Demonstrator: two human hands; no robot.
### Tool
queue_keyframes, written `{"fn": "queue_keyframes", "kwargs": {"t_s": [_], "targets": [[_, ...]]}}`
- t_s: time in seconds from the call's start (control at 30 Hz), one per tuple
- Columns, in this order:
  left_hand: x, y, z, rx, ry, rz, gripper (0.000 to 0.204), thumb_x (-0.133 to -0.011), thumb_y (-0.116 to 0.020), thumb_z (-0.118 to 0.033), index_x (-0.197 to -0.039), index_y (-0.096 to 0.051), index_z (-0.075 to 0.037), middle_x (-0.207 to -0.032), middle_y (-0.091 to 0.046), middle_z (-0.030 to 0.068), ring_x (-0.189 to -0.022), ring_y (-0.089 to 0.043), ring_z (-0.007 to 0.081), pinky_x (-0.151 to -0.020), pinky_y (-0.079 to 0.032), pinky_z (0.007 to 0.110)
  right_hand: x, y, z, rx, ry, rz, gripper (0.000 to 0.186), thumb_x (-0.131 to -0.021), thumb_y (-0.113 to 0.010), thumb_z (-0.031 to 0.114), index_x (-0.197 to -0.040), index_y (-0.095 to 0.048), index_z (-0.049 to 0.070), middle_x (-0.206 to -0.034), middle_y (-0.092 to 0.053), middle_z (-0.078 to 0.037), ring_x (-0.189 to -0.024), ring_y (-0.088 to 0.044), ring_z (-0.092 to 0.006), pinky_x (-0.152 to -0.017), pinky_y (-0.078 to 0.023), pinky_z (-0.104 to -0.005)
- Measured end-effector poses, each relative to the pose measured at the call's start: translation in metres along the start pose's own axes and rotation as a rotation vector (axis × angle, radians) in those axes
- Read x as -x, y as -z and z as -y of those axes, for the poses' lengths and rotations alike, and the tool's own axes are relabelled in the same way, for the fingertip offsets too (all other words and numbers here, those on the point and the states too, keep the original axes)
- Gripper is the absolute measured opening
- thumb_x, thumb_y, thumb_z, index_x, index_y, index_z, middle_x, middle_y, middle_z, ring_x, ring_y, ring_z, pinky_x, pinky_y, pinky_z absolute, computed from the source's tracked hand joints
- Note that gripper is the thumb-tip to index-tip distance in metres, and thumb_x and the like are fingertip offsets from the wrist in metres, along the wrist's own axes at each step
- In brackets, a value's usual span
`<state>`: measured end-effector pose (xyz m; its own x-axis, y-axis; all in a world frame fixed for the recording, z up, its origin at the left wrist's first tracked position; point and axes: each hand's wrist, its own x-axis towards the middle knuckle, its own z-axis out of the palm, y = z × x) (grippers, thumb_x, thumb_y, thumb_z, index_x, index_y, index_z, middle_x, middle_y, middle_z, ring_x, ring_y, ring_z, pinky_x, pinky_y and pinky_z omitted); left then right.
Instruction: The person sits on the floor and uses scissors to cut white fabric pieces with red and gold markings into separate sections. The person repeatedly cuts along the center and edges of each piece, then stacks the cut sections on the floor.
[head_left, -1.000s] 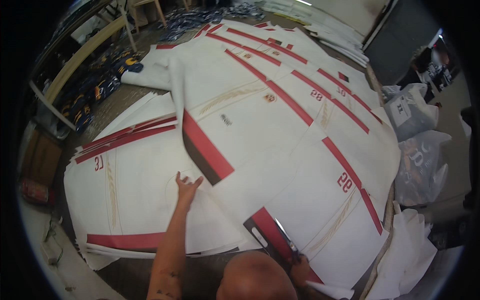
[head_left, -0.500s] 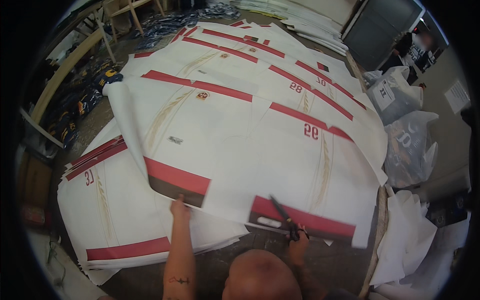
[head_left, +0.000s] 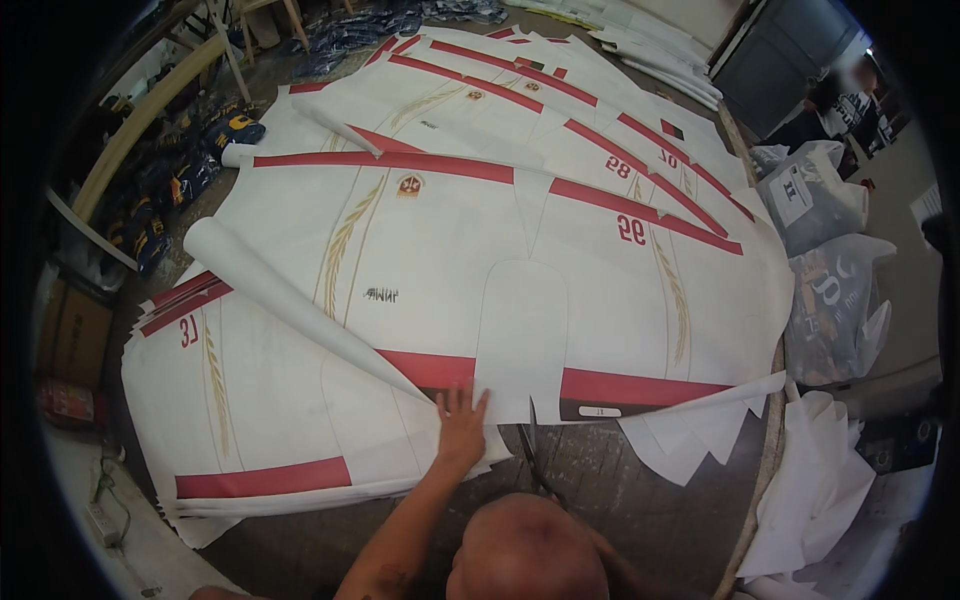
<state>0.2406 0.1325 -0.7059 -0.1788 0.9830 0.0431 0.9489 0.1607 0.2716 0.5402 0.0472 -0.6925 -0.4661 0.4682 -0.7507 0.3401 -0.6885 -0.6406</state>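
Observation:
A large white printed sheet point(head_left: 522, 340) with red bands, gold leaf stripes and mirrored print lies in front of me. My left hand point(head_left: 462, 428) rests open on its near edge, fingers spread over the dark and red band. Just right of it, black-handled scissors point(head_left: 538, 472) point away from me, their parted blades at the sheet's edge between two red bands. The head in front hides nearly all of my right hand, at the scissors' handle end. The sheet's left side curls into a long white roll point(head_left: 270, 285).
Printed sheets point(head_left: 265, 400) are stacked at the left; others overlap toward the far end. Plastic bags point(head_left: 830, 310) and crumpled white paper point(head_left: 810, 480) sit along the right edge. Folded dark garments point(head_left: 215, 135) lie at the far left. Another person point(head_left: 845, 110) is at the far right.
My left hand has moved right along the sheet's edge and flattened onto it. The scissors have shifted left to the edge, blades now parted. The sheet has turned, its near edge now straighter.

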Motion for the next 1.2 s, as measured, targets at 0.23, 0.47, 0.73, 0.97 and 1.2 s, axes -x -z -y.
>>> {"fn": "queue_keyframes", "kwargs": {"t_s": [0.23, 0.47, 0.73, 0.97, 1.2], "targets": [[-0.045, 0.004, 0.017, 0.379, -0.330, 0.261, 0.006, -0.078, -0.060, -0.011, -0.076, -0.064, -0.007, -0.087, -0.061, 0.0079, -0.096, -0.061, 0.0295, -0.083, -0.050, 0.045, -0.066, -0.038, 0.005, -0.053, 0.202, -0.074, 0.062, -0.093, -0.054, 0.061, -0.112, -0.059, 0.002, -0.096, -0.060, 0.000, -0.090, -0.057, -0.0129, -0.080, -0.047, -0.0283], [-0.003, 0.053, 0.009, 0.476, -0.419, 0.535, 0.010, -0.077, -0.064, -0.013, -0.081, -0.069, -0.006, -0.090, -0.065, 0.0114, -0.083, -0.065, 0.0334, -0.073, -0.052, 0.043, -0.186, -0.019, 0.126, -0.501, 0.333, -0.015, 0.060, -0.100, -0.043, 0.055, -0.126, -0.054, 0.001, -0.104, -0.063, -0.004, -0.091, -0.060, -0.0165, -0.078, -0.050, -0.0331], [0.057, 0.113, -0.040, 1.298, -0.304, 1.402, 0.023, -0.085, -0.058, -0.021, -0.096, -0.068, -0.004, -0.093, -0.066, 0.0166, -0.088, -0.066, 0.0311, -0.077, -0.051, 0.042, -0.246, 0.003, 0.285, -0.213, 0.427, -0.061, 0.056, -0.102, -0.047, 0.045, -0.133, -0.050, -0.002, -0.117, -0.061, -0.009, -0.105, -0.057, -0.0179, -0.092, -0.046, -0.0334], [0.037, 0.043, -0.031, 1.047, 0.030, 0.846, 0.032, -0.088, -0.063, -0.030, -0.105, -0.066, -0.003, -0.104, -0.064, 0.0164, -0.097, -0.064, 0.0314, -0.085, -0.050, 0.043, -0.251, -0.003, 0.265, 0.183, 0.768, -0.355, 0.016, -0.096, -0.060, 0.016, -0.102, -0.058, 0.001, -0.087, -0.064, -0.004, -0.077, -0.057, -0.0130, -0.069, -0.047, -0.0287], [0.005, 0.030, 0.050, 0.617, -0.042, 0.257, 0.041, -0.081, -0.072, -0.036, -0.105, -0.069, -0.003, -0.107, -0.065, 0.0204, -0.106, -0.060, 0.0354, -0.093, -0.048, 0.042, -0.159, 0.004, 0.142, 0.776, 0.700, -0.871, 0.072, -0.067, -0.084, 0.047, -0.113, -0.061, -0.004, -0.114, -0.064, -0.023, -0.107, -0.059, -0.0387, -0.093, -0.046, -0.0441]]}}
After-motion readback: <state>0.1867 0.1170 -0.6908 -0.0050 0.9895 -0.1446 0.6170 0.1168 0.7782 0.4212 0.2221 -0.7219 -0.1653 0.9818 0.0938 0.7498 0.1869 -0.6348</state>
